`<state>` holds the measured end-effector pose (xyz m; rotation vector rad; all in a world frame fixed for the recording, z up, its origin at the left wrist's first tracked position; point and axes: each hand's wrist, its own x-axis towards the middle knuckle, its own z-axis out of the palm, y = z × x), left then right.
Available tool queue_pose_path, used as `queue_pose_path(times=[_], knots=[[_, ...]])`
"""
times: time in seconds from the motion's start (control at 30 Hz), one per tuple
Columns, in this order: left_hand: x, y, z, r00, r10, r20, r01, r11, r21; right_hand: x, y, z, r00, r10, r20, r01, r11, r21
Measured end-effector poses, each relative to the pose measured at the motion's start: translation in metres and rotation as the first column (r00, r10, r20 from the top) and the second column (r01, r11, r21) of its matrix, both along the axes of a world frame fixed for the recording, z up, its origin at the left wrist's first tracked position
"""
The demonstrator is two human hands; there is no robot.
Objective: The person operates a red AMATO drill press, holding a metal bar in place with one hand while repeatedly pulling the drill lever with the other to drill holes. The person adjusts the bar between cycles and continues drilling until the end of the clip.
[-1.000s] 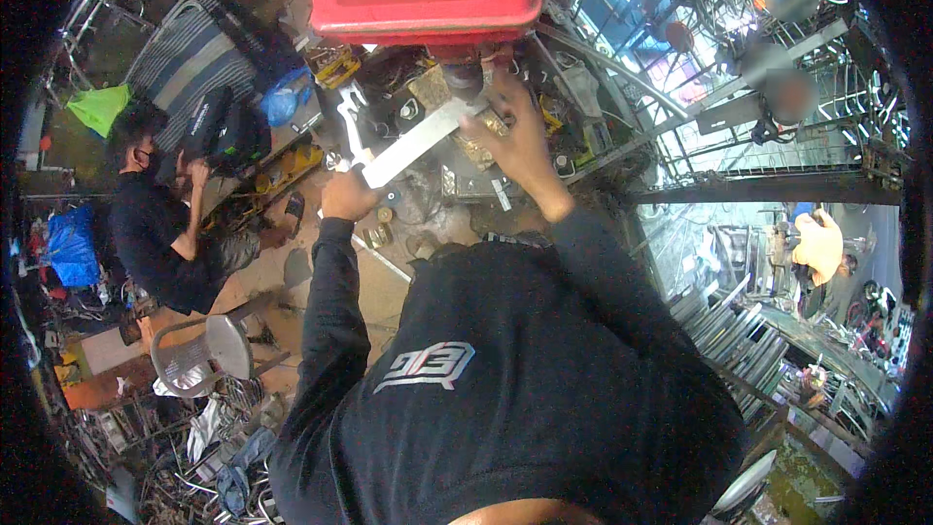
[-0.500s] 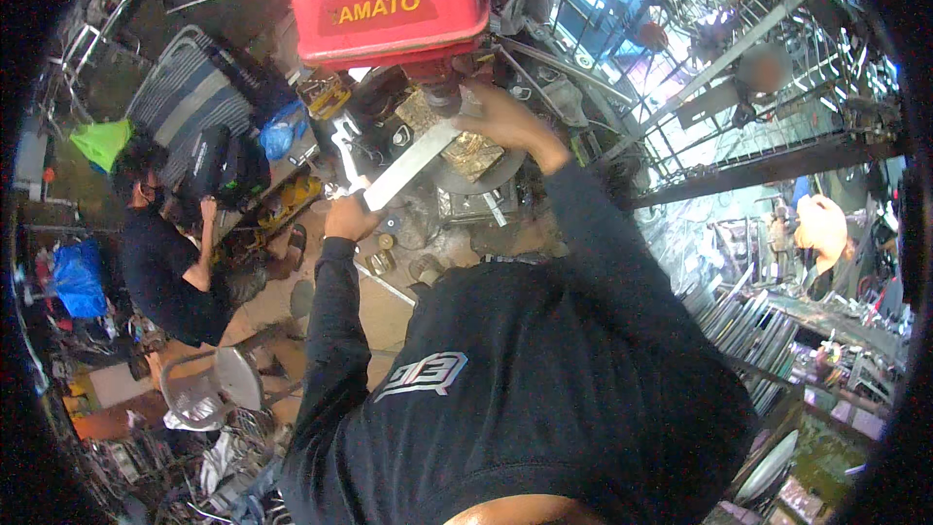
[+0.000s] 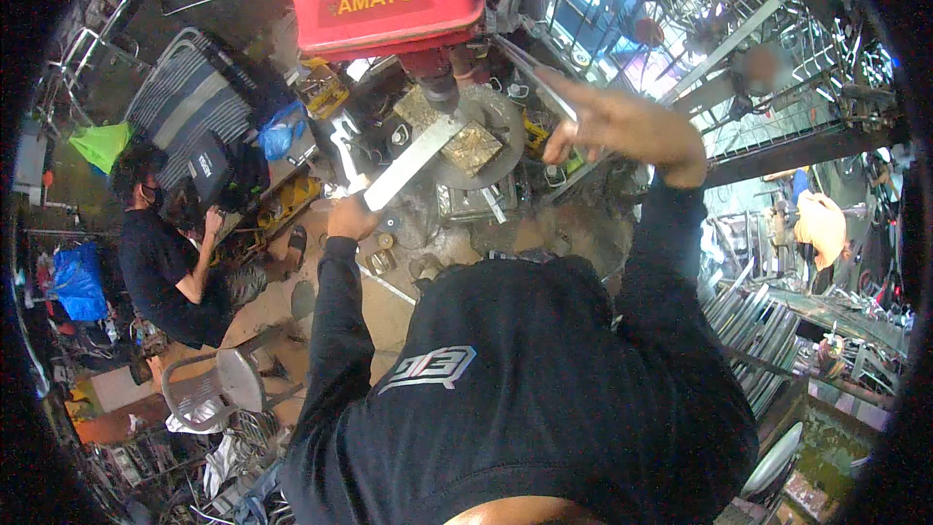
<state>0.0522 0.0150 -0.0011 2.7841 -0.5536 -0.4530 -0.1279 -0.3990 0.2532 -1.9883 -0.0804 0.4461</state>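
My left hand [image 3: 353, 217] is closed on the near end of a flat, pale metal bar [image 3: 413, 163]. The bar slants away to the right, its far end resting on a worn block [image 3: 473, 149] beneath the chuck [image 3: 441, 92] of a red-topped drill press [image 3: 389, 0]. Whether the drill bit touches the bar is too small to tell. Out to the right, my right hand [image 3: 622, 126] is off the bar, fingers apart and slightly blurred. A thin grey rod [image 3: 535, 68] ends by its fingers; I cannot tell whether they touch.
A round metal table [image 3: 505, 126] lies under the block. Beside my left hand is a white metal piece [image 3: 342, 141]. A person in black [image 3: 170, 253] sits at the left, near a plastic chair [image 3: 238, 379]. Metal racks [image 3: 777, 156] and stacked bars [image 3: 753, 331] fill the right.
My right hand has moved away from beside the chuck, out to the right, and its fingers have spread. My left hand and the metal bar have stayed nearly in place.
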Motion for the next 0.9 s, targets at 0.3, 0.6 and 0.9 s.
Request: queue_pose_path(times=[0.3, 0.6, 0.9], knots=[[-0.006, 0.000, -0.009, 0.998, -0.042, -0.038, 0.044, 0.998, 0.051, 0.070, -0.022, -0.018, 0.436, -0.694, 0.573, 0.594, 0.700, 0.396], [-0.015, -0.005, 0.008, 0.999, -0.031, 0.032, 0.032, 0.999, -0.025, 0.102, 0.013, 0.010, 0.581, -0.773, 0.254, 0.046, 0.343, 0.938], [-0.006, -0.002, -0.003, 0.999, -0.017, 0.045, 0.018, 0.999, -0.026, 0.085, 0.034, -0.005, 0.512, -0.733, 0.448, -0.059, 0.491, 0.869]])
